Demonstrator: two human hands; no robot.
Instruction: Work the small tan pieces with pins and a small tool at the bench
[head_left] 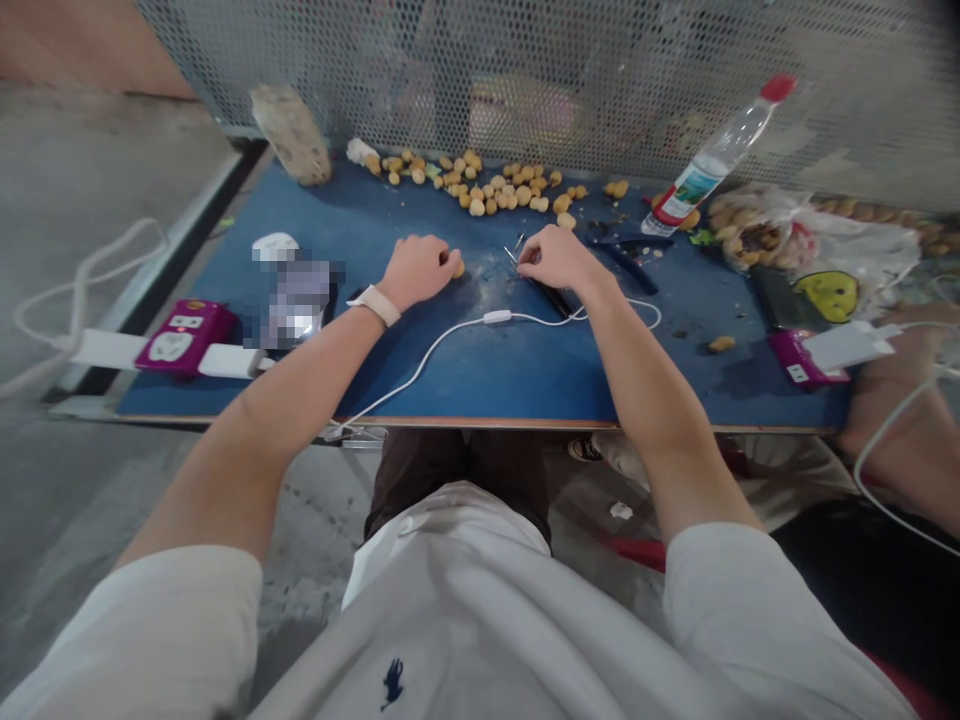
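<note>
My left hand [420,270], with a pale band on its wrist, is closed in a pinch over the blue tabletop [465,365]. A small round tan nut-like ball [460,269] shows at its fingertips. To its right, the fingers of my right hand [559,258] are pinched together. Thin shiny metal tips [512,257] stick out by these fingers; what they belong to is partly hidden. A black handle [553,299] lies under the right hand. Blue-handled pliers [634,268] rest just right of it.
Several tan balls [510,190] lie along the mesh panel [420,80]. A bottle [701,180] and plastic bag [877,240] stand right; a filled bag [292,135], blurred phone [300,300] and purple power strip [184,340] left. A white cord [427,355] crosses the front. Another person's arm [900,430] is at right.
</note>
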